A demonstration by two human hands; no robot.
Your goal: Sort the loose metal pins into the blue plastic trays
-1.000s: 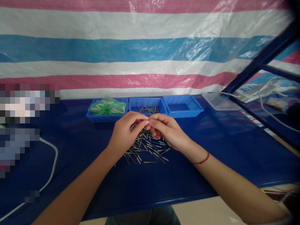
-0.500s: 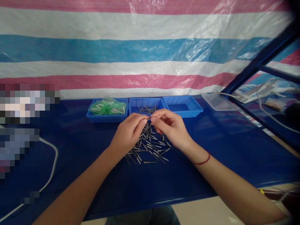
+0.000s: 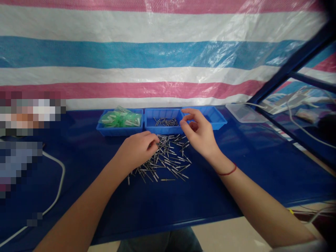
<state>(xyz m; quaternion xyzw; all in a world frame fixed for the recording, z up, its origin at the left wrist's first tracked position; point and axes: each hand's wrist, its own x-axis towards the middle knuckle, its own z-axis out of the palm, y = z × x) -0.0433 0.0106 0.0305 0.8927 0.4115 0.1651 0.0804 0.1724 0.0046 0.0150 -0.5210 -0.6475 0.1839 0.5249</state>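
Note:
A loose pile of small metal pins lies on the blue table. My left hand rests on the pile's left side, fingers curled onto the pins; what they pinch is hidden. My right hand hovers over the right rim of the middle blue bin, fingers spread, nothing visible in them. That bin holds several pins. The left blue bin holds green plastic bags. To the right stands a third blue bin.
A striped tarp hangs behind the table. A clear plastic lid or tray lies at the back right. A white cable curves across the left side. A dark blue frame and a second bench with cables sit to the right.
My hands, pinched together above the pile, have parted. The right hand moved up and back to the middle bin and opened. The left hand dropped onto the pile.

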